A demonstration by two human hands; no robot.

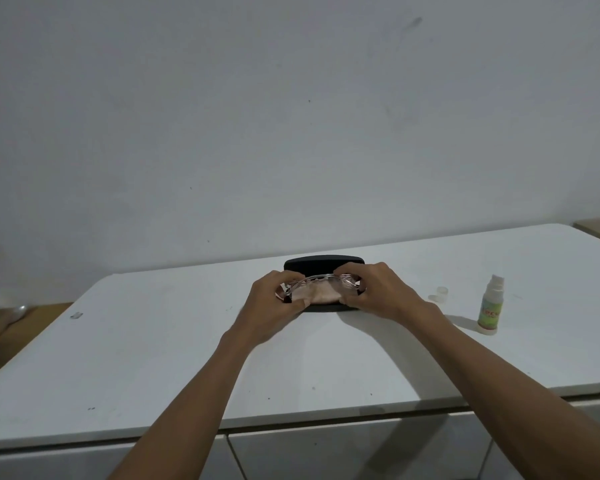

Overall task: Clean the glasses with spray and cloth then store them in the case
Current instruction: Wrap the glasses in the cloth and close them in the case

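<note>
Both hands, left hand (274,299) and right hand (378,292), pinch the clear glasses (321,284) over the open black case (323,263) mid-bench (153,358). White surface lies bare toward the near edge. At 3 o'clock stands the spray bottle (489,308), its label unreadable, cap (439,294) just beside it.

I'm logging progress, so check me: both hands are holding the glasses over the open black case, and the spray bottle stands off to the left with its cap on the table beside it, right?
Not quite. In the head view the spray bottle stands off to the right, not the left. The rest holds: its cap sits on the table beside it, and the left hand and right hand hold the glasses over the open black case.
</note>
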